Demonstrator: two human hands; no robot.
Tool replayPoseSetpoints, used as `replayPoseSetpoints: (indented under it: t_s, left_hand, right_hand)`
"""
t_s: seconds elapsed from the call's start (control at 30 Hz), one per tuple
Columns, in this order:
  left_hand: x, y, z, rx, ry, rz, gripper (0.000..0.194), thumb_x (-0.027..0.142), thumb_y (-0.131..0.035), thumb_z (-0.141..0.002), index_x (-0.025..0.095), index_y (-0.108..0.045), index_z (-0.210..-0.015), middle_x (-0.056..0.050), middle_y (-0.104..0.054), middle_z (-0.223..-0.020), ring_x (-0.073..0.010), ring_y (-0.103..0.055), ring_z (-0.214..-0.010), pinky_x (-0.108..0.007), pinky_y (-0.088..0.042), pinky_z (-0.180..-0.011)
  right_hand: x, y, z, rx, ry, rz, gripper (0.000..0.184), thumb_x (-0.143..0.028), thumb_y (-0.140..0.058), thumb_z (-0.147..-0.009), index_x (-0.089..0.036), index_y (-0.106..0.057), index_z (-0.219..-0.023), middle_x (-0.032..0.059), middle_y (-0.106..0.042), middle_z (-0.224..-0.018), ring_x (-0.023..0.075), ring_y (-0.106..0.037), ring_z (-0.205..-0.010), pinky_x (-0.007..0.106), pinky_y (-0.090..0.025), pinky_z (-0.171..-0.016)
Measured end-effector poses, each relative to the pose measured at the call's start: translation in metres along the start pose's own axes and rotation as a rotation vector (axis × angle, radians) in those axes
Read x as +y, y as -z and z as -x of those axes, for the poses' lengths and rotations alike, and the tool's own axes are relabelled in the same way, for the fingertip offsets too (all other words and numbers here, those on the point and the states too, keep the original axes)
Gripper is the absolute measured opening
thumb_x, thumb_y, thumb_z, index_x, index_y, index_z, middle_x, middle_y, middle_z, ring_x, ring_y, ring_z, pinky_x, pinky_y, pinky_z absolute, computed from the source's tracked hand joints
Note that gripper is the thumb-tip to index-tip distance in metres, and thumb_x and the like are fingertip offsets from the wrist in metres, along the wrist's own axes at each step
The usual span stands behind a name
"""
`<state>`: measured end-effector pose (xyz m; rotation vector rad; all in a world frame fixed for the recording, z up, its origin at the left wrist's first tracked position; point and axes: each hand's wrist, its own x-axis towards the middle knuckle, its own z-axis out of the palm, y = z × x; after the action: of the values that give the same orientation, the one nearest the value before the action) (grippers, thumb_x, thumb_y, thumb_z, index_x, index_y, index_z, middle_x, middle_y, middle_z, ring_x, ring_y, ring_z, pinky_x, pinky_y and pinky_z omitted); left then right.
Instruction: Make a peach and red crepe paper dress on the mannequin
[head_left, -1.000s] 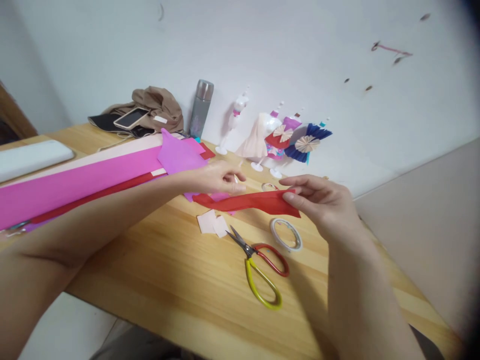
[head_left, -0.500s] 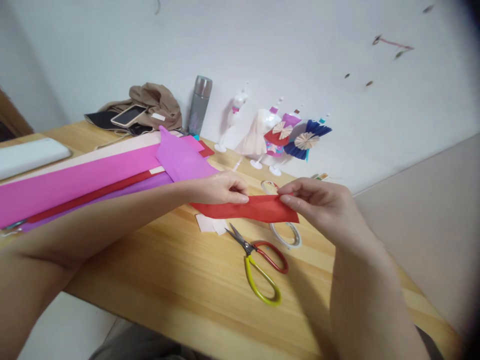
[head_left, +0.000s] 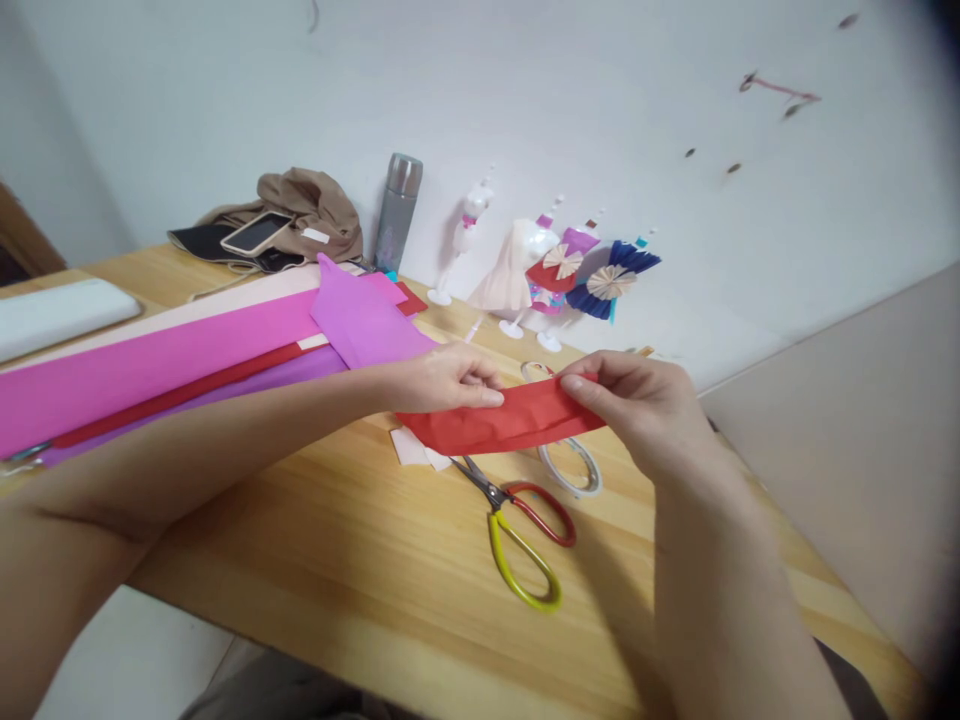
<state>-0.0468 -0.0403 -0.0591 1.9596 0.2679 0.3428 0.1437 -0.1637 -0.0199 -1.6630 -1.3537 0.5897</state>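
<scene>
Plainly, in the head view, a bright red strip (head_left: 517, 420) is held above the worktop (head_left: 322, 560), long, narrow and softly creased, a faint line running near its lower edge. The left hand (head_left: 459, 378) pinches its upper edge; the right hand (head_left: 637, 395) grasps its right end.

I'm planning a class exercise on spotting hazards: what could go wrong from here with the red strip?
The red strip looks rumpled between the left hand and right hand, so it might end up creased or crooked.

The right hand pinches it near one end, so that end could slip free.

The scissors lie close by, blades slightly apart and pointing toward the strip; they might snag it or nick a finger.
</scene>
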Motion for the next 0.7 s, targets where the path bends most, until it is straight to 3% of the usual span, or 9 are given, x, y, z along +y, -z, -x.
replayPoseSetpoints:
  t_s: [0.13,0.23,0.47,0.7]
  left_hand:
    - [0.002,0.005,0.001,0.019,0.001,0.002,0.014,0.026,-0.063,-0.078,0.014,-0.060,-0.071,0.003,-0.055,-0.063,-0.0088,-0.050,-0.060,-0.021,-0.034,-0.055]
    - [0.003,0.011,0.002,0.067,-0.022,-0.041,0.020,0.029,-0.064,-0.077,0.014,-0.056,-0.065,0.005,-0.049,-0.058,-0.0073,-0.044,-0.056,-0.021,-0.031,-0.053]
    - [0.005,0.018,0.003,0.164,-0.008,-0.139,0.019,0.030,-0.062,-0.076,0.014,-0.059,-0.067,0.003,-0.052,-0.062,-0.0081,-0.044,-0.058,-0.021,-0.031,-0.053]
    - [0.003,0.016,0.003,0.157,-0.020,-0.146,0.023,0.031,-0.059,-0.078,0.015,-0.053,-0.062,0.003,-0.046,-0.059,-0.0084,-0.041,-0.056,-0.022,-0.027,-0.052]
  right_hand:
    - [0.005,0.003,-0.004,0.063,0.018,-0.049,0.030,-0.047,-0.081,-0.065,-0.021,-0.066,-0.066,0.0010,-0.068,-0.065,0.0131,-0.059,-0.057,0.026,-0.050,-0.055]
    - [0.007,0.006,-0.006,-0.010,0.042,-0.043,0.030,-0.048,-0.080,-0.068,-0.021,-0.071,-0.074,0.0010,-0.069,-0.067,0.0135,-0.060,-0.059,0.027,-0.053,-0.057]
    - [0.014,0.011,-0.011,-0.024,0.015,-0.072,0.020,-0.037,-0.084,-0.061,-0.024,-0.070,-0.069,0.0000,-0.066,-0.066,0.0131,-0.057,-0.057,0.027,-0.052,-0.055]
    - [0.014,0.007,-0.011,-0.085,0.042,-0.040,0.024,-0.038,-0.081,-0.067,-0.023,-0.073,-0.084,-0.0005,-0.070,-0.073,0.0134,-0.060,-0.060,0.027,-0.051,-0.058]
